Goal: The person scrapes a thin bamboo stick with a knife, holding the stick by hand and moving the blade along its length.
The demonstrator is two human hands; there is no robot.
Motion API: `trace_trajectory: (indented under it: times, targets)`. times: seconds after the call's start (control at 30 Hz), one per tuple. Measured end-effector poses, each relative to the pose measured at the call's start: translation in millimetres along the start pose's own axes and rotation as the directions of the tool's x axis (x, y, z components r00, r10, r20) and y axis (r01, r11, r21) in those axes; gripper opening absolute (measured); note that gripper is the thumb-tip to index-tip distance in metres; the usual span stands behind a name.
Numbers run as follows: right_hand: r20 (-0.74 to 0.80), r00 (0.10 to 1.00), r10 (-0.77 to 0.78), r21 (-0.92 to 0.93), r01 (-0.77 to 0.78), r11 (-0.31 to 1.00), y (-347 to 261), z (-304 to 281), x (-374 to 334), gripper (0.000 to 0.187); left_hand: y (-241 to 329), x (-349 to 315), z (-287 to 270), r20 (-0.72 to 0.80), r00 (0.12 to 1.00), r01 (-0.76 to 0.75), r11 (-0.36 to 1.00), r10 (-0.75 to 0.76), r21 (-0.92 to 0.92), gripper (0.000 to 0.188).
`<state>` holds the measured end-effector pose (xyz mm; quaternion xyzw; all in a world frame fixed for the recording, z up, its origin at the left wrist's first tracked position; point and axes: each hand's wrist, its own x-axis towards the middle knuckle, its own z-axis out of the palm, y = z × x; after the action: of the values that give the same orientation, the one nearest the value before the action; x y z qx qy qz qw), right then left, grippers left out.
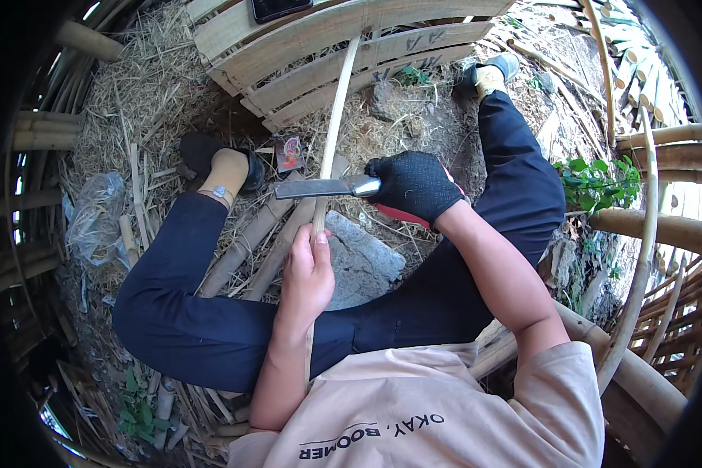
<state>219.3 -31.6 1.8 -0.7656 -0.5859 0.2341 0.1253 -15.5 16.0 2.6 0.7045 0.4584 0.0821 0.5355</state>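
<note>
My bare left hand (pixel 307 269) is closed round a long, pale bamboo strip (pixel 337 113). The strip runs from beside my left forearm up to the slatted wooden crate. In a black glove with red on the palm side, my right hand (pixel 413 187) grips a knife (pixel 316 189) by its handle, which the fingers mostly hide. Its broad, blunt-ended blade points left and lies across the strip, just above my left hand. Whether the edge bites into the strip, I cannot tell.
A slatted wooden crate (pixel 312 66) stands ahead, with a dark phone (pixel 277 8) on top. Between my legs lie a grey stone (pixel 359 261) and bamboo pieces (pixel 249 246). A clear plastic bag (pixel 97 218) is at left, bamboo poles (pixel 639 226) at right, cut bamboo (pixel 647 82) at far right.
</note>
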Motion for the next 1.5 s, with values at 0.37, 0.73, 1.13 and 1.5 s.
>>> trace_trajectory:
  times: [0.37, 0.73, 1.13, 1.5]
  targets:
    - [0.106, 0.994, 0.003, -0.038, 0.001, 0.999, -4.0, 15.1, 2.6, 0.024, 6.2, -3.2, 15.5, -0.125, 0.969, -0.157, 0.923, 0.212, 0.351, 0.021]
    - [-0.005, 0.999, -0.049, -0.107, 0.048, 0.993, 7.3, 36.5, 17.4, 0.015, 8.6, -5.1, 15.4, -0.138, 0.973, -0.117, 0.915, 0.183, 0.387, 0.019]
    - [0.004, 1.0, -0.027, -0.172, 0.027, 0.985, 4.3, 34.2, 20.2, 0.021, 4.3, -3.9, 15.9, -0.157, 0.965, -0.141, 0.924, 0.208, 0.355, 0.019]
    - [-0.043, 0.999, -0.015, -0.173, 0.007, 0.985, 4.4, 30.2, 20.2, 0.016, 6.4, -4.8, 15.0, -0.156, 0.964, -0.152, 0.926, 0.216, 0.346, 0.02]
